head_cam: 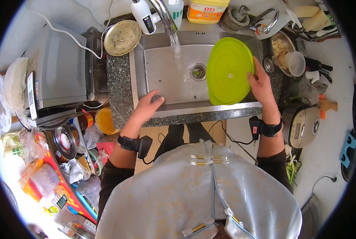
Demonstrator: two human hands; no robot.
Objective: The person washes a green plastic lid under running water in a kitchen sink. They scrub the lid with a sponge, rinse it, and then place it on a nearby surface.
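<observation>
My right hand (pixel 260 83) grips the rim of a lime-green plastic basin (pixel 230 71), which is tilted over the right side of the stainless steel sink (pixel 169 71). Over the sink's front left corner is my left hand (pixel 148 107), its thumb and fingers apart. A small dark patch shows between them; what it is, I cannot tell. Water runs from the chrome faucet (pixel 170 28) into the sink, left of the drain (pixel 197 71). Some green scraps sit in that drain. A small pale spot shows on the basin's surface.
A metal plate (pixel 122 38) rests at the back left corner. Behind the sink stand a yellow detergent jug (pixel 207 10) and a stone mortar (pixel 234 22). On the right are a metal bowl of food (pixel 281 44) and a rice cooker (pixel 300 125). The granite counter edge (pixel 201 117) runs before me.
</observation>
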